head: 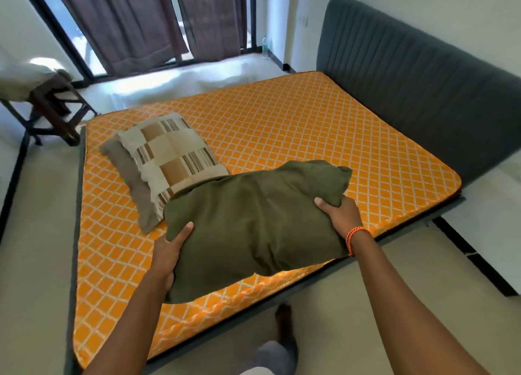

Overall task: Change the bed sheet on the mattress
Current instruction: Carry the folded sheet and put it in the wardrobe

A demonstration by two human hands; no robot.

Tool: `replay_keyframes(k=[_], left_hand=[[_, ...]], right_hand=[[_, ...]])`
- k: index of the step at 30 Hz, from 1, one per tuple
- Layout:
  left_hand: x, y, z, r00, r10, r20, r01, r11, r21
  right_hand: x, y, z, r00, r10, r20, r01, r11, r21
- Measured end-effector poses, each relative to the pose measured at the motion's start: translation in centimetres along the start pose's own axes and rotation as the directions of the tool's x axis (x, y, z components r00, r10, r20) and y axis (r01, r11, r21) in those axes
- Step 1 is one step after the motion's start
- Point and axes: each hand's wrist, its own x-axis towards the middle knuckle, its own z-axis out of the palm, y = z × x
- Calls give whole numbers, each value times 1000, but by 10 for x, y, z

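Two hands are on the job in your head view, and both grip the same olive-green pillow [253, 222]. Your left hand [169, 254] holds its near left end, thumb lying along the top face and the other fingers tucked underneath out of sight. Your right hand [339, 215] clutches the right end, thumb on top and fingers curled into the fabric below the loose flap. An orange thread band [355, 237] circles that wrist.

You hold the pillow over the near part of the mattress [282, 126], which lies bare, with an orange cover crossed by a white diamond pattern and no sheet on it. Whether the pillow's underside touches the mattress you cannot tell. Just behind the green pillow, toward the left, a checked beige-and-brown pillow [172, 154] lies on the mattress, stacked on a plain brown pillow [128, 174] whose edge sticks out on the left side.

Along the right of the bed stands a dark grey padded headboard [423, 72]. Beyond the far edge hang brown curtains [141, 22] before a dark-framed window, and a dark wooden stool [53, 106] stands at the far left.
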Motion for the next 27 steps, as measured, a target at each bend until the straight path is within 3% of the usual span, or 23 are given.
replay_keyframes(k=[14, 24, 27], left_hand=[[-73, -18, -226, 998, -6, -61, 7, 1000, 23], [-39, 1, -424, 983, 23, -184, -26, 1000, -14], [-3, 9, -498, 980, 24, -200, -30, 999, -26]], right_hand=[[-182, -35, 137, 1000, 17, -15, -17, 1000, -14], [-234, -101, 345, 999, -38, 12, 39, 995, -88], [-251, -129, 429, 992, -123, 26, 125, 987, -105]])
